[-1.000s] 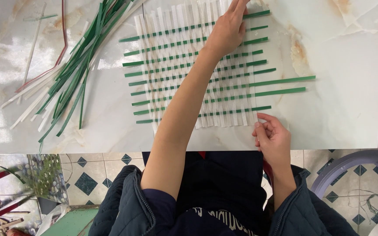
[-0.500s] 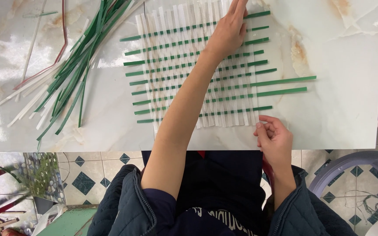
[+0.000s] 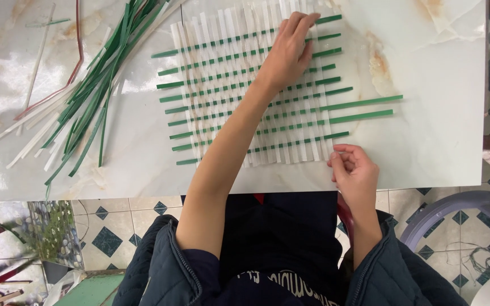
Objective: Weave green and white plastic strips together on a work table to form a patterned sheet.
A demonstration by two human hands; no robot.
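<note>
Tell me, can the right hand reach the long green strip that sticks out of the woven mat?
Probably yes. The right hand rests at the table's near edge, just below the woven mat's corner. The long green strip pokes out above it, with only bare tabletop between. The left hand presses the mat farther up.

In the upper middle of the frame lies a flat woven mat of thin plastic strips [image 3: 245, 96]: white strips run up and down, dark green strips run across, and together they make a small check pattern. In the upper left, a loose bundle of long strips [image 3: 89, 85] is mostly dark green, with some white and one reddish-brown. The glossy marble-look table top [image 3: 443, 130] is white with pale brown veins. In the lower part, the tiled floor [image 3: 103, 226] is white with dark blue diamonds. The quilted jacket sleeves [image 3: 148, 272] are dark navy.
</note>
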